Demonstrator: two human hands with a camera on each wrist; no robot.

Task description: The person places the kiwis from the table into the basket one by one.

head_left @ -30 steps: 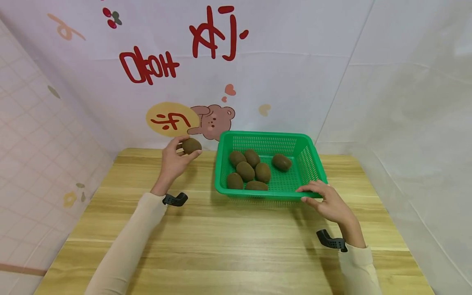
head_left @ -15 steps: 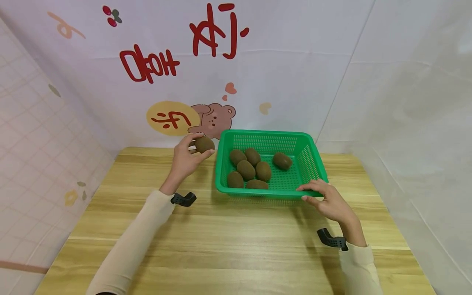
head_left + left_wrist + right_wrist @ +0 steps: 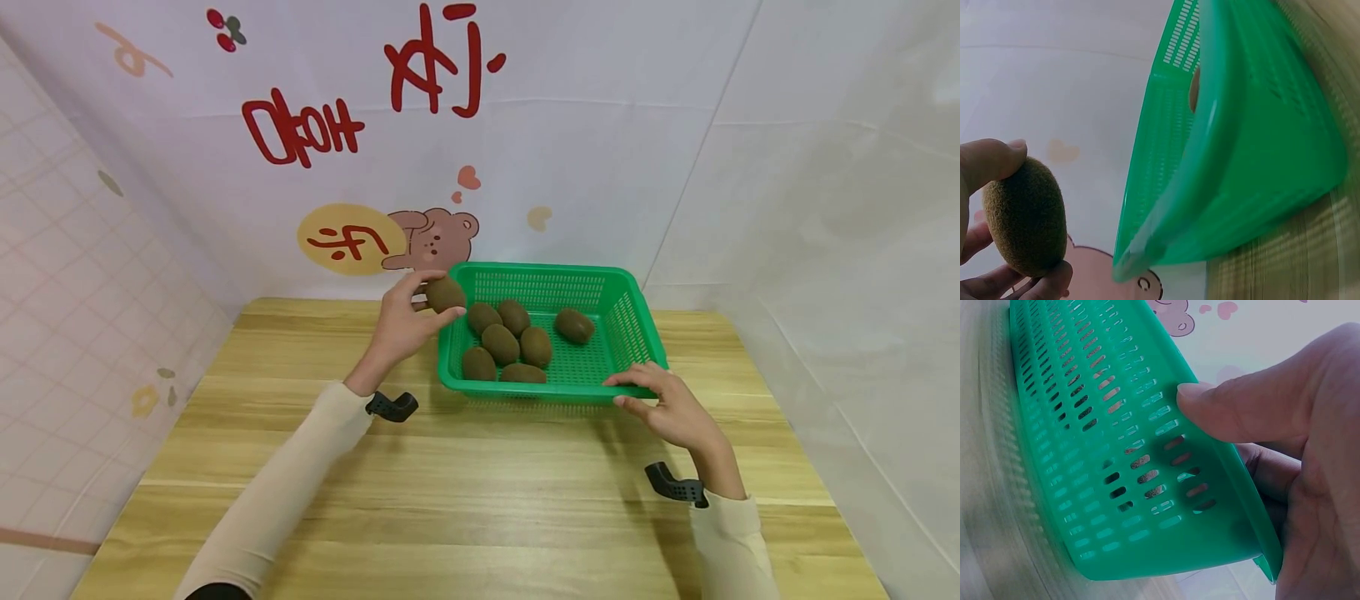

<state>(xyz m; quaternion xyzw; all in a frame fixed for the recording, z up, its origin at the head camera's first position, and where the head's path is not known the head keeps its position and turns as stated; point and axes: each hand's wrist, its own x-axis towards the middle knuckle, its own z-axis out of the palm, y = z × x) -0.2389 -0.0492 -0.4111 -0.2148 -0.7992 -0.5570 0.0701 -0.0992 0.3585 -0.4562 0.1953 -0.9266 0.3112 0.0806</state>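
Observation:
A brown, fuzzy kiwi point(image 3: 446, 295) is pinched between the thumb and fingers of my left hand point(image 3: 405, 323), at the left rim of a green plastic basket point(image 3: 517, 389). In the left wrist view that kiwi point(image 3: 1025, 219) hangs apart from the basket wall point(image 3: 1266, 144). Several kiwis point(image 3: 500, 344) lie grouped in the basket's left half, and a single kiwi point(image 3: 574, 326) lies further right. My right hand point(image 3: 678, 410) grips the front right rim; in the right wrist view its thumb point(image 3: 1241, 406) presses the outer side while the fingers go over the inside, partly hidden.
The basket stands towards the back of a wooden table point(image 3: 480, 492). Behind it hangs a white cloth backdrop point(image 3: 600, 183) with printed red characters and a bear. White panels rise at both sides. Each wrist wears a black camera mount point(image 3: 392, 407).
My left hand has carried the kiwi rightward, from above the table's back edge to the basket's left rim. The right hand and the kiwis in the basket have stayed in place.

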